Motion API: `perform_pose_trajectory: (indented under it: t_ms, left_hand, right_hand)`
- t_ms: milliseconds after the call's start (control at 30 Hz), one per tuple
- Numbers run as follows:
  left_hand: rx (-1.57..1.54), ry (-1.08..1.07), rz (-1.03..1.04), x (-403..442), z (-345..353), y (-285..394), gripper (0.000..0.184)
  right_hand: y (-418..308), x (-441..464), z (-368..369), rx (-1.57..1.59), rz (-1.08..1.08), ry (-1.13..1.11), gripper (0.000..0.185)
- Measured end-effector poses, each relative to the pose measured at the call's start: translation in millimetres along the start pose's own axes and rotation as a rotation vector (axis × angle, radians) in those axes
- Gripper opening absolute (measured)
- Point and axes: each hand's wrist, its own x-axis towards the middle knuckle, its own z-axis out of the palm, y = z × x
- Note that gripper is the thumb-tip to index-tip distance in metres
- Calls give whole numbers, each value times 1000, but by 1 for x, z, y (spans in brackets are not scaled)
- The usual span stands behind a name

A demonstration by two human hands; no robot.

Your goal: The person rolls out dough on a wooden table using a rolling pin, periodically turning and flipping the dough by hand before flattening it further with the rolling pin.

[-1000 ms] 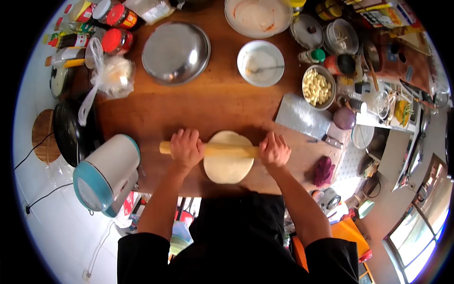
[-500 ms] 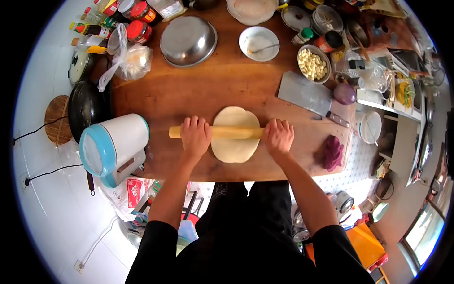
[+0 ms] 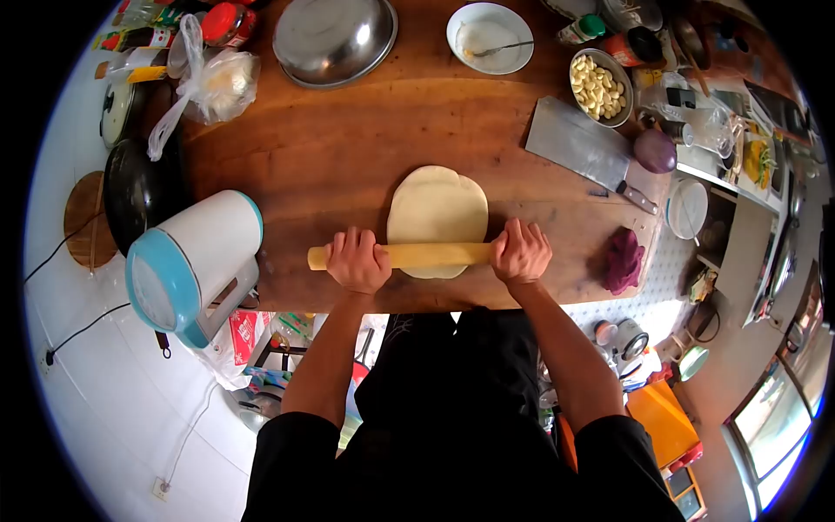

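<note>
A flat oval sheet of pale dough [image 3: 437, 207] lies on the wooden table [image 3: 330, 165] in front of me. Across its near part rests a wooden rolling pin [image 3: 439, 254], held level from left to right. My left hand [image 3: 357, 260] is closed round the pin just left of the dough. On the other side, my right hand [image 3: 521, 251] grips the pin near its right end, which the fingers hide. A strip of dough shows on the near side of the pin.
Left stands a white and blue appliance [image 3: 196, 265]. A cleaver [image 3: 583, 150], a bowl of peeled cloves [image 3: 600, 89], a purple onion [image 3: 655, 151] and a purple lump [image 3: 624, 261] lie right. Farther back are an upturned metal bowl [image 3: 335, 39] and a white bowl [image 3: 490, 39].
Both hands have drawn the rolling pin toward me, from the middle of the dough to its near part. The camera view has shifted, so the table's far items sit higher.
</note>
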Motion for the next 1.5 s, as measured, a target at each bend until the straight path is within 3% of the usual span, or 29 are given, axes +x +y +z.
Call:
perform_pose_trajectory:
  t_ms: [133, 233, 400, 600, 767, 833, 1033, 1100, 1167, 1300, 1367, 1400, 1433, 1467, 1500]
  left_hand:
    - [17, -83, 67, 14, 2, -5, 11]
    - [3, -118, 102, 26, 9, -15, 14]
    - [-30, -163, 46, 29, 16, -18, 15]
    - [27, 85, 8, -28, -2, 0, 7]
    - [78, 99, 38, -27, 4, -7, 5]
    - [66, 41, 77, -8, 10, -9, 6]
    - [32, 102, 174, 7, 28, -25, 12]
    - [38, 130, 167, 4, 31, -25, 13]
    - [45, 153, 121, -9, 29, -21, 10]
    - [101, 264, 91, -32, 26, -12, 8]
    - [139, 310, 34, -34, 30, -13, 7]
    - [191, 61, -107, -27, 24, -12, 20]
    - [183, 56, -87, -7, 16, -7, 20]
    - [115, -233, -337, 20, 6, -3, 30]
    - [47, -519, -589, 39, 5, 0, 42]
  right_hand:
    - [-1, 8, 1, -14, 15, -55, 13]
    - [-6, 16, 1, -79, 190, -201, 28]
    - [-12, 13, -2, -159, 320, -275, 28]
    - [-9, -49, -3, -90, 19, 26, 17]
    - [0, -51, 13, -106, -19, 23, 14]
    - [5, -39, 10, -84, -49, 14, 20]
    - [-5, -26, 5, -217, 138, -125, 38]
    - [-3, -29, 11, -216, 134, -89, 35]
    - [2, -42, 19, -127, -45, 145, 29]
    - [-1, -63, 18, -174, -156, 272, 22]
    - [-6, -67, 13, -183, -137, 205, 23]
    - [-9, -59, 10, -174, -11, 70, 27]
    - [-8, -49, 4, -167, 116, -65, 33]
    - [-10, -28, 1, -169, 130, -61, 33]
    - [-12, -1, 0, -112, 474, -202, 43]
